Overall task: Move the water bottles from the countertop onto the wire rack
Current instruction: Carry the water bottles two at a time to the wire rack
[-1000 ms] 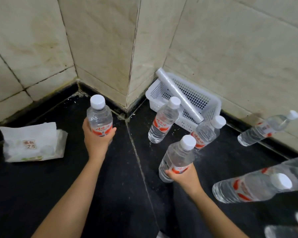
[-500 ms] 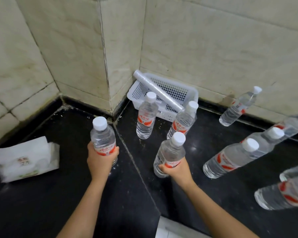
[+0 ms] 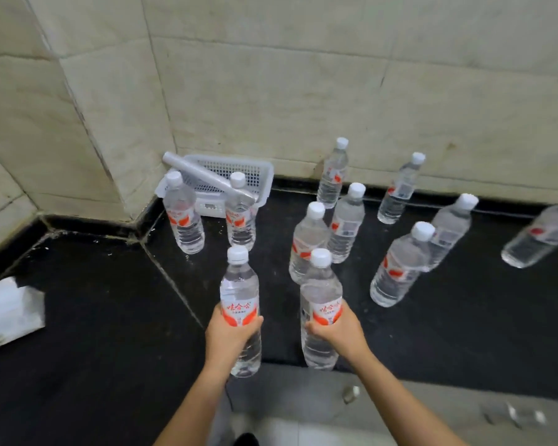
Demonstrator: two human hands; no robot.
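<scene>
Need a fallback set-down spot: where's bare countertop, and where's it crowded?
Bare: the black countertop between the tissue pack and the left-held water bottle. Also the front strip right of the right-held water bottle, nearer than the standing water bottles. Crowded: from the white basket rightward, bottles packed close.

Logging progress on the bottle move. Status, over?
Both busy: left hand grips left bottle, right hand grips right bottle. Nine standing bottles on countertop. No wire rack in view; nothing obstructing near the hands.
</scene>
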